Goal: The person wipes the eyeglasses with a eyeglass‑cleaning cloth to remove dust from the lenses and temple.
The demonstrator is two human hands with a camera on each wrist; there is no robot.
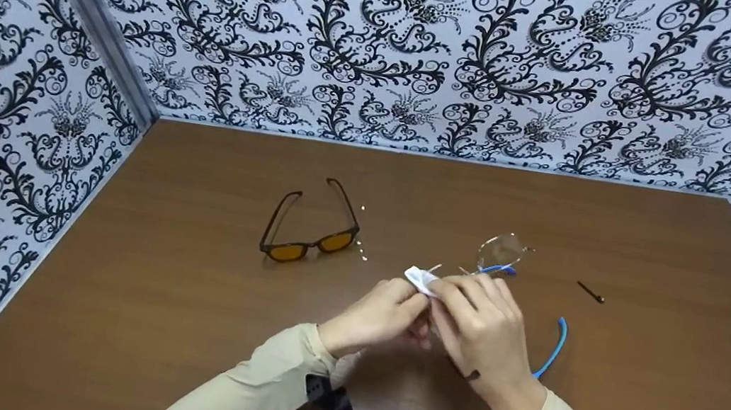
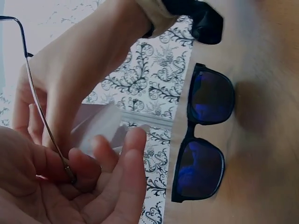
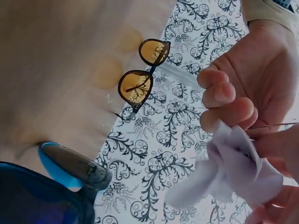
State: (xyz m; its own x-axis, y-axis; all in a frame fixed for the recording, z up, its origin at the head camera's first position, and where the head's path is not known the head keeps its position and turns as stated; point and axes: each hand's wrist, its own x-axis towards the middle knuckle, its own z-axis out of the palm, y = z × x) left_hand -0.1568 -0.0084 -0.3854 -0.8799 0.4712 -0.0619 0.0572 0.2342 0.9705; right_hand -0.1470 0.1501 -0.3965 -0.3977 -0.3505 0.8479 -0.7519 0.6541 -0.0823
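A pair of thin metal-rimmed eyeglasses with a clear round lens (image 1: 500,252) shows just beyond my right hand (image 1: 484,325); the hand hides part of it. My right hand pinches a crumpled white cloth (image 1: 421,279), folded and bunched in the right wrist view. Close beside it, my left hand (image 1: 386,312) holds the end of a slim metal temple (image 2: 42,114) between curled fingers, seen in the left wrist view. Both hands meet above the table, and the cloth overlaps the left hand's fingertips in the head view.
Dark-framed glasses with orange lenses (image 1: 306,247) lie at left, temples pointing away. Blue-templed sunglasses (image 1: 554,346) lie partly hidden under my right hand. A short thin dark stick (image 1: 589,291) is at right. Patterned walls border the brown table (image 1: 185,265).
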